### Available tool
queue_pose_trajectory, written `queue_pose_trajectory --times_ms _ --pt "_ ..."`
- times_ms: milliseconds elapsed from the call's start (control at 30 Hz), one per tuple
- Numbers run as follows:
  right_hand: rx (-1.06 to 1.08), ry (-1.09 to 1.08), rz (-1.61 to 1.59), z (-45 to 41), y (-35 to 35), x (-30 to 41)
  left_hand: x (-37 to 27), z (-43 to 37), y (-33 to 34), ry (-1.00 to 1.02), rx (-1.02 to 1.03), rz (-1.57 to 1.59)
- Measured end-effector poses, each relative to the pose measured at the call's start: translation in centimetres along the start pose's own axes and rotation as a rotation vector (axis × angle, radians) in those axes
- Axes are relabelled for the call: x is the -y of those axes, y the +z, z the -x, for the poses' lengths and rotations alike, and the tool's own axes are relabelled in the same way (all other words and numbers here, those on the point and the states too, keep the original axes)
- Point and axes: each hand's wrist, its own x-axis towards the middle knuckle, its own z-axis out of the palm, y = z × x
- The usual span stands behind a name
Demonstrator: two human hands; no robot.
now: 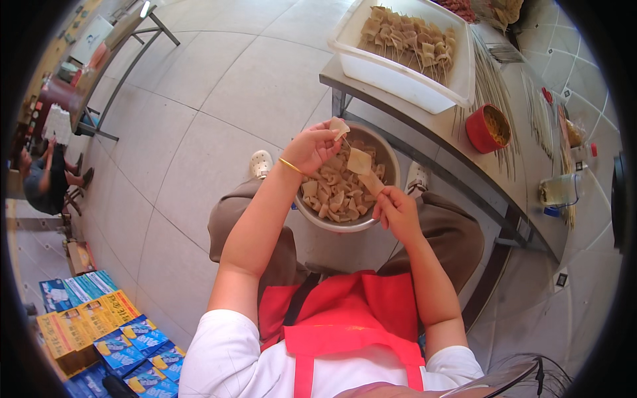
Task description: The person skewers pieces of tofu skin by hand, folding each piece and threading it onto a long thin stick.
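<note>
Between the fingers of my left hand (318, 147) is a small flat piece of pale tan food (340, 127), at the upper end of a thin skewer (347, 144). My right hand (398, 211) grips the lower part of that skewer. Food pieces (359, 161) are threaded along it, down to the right fingers. Under both hands a round metal bowl (393, 149) stands between my feet, and many loose cut pieces (336, 196) of the same food fill it. My left forearm covers part of its left rim.
A metal-edged table (502, 184) on the right bears a white plastic tub (398, 87) of loaded skewers (410, 37), bare skewers (490, 74), a red container (485, 130) and a clear jug (557, 190). Stacked cartons (89, 318) lie lower left. Another person (45, 179) sits far left.
</note>
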Motion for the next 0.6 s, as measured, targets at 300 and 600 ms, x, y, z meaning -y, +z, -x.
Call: queue_pose_trajectory --times_ms 300,600 --pt "0.021 0.002 -0.03 -0.07 0.01 -0.6 -0.34 -0.06 0.24 -0.041 -0.075 -0.082" --pt "-0.014 0.009 -0.057 -0.03 0.63 -0.15 0.32 0.32 0.92 -0.034 -0.126 -0.228"
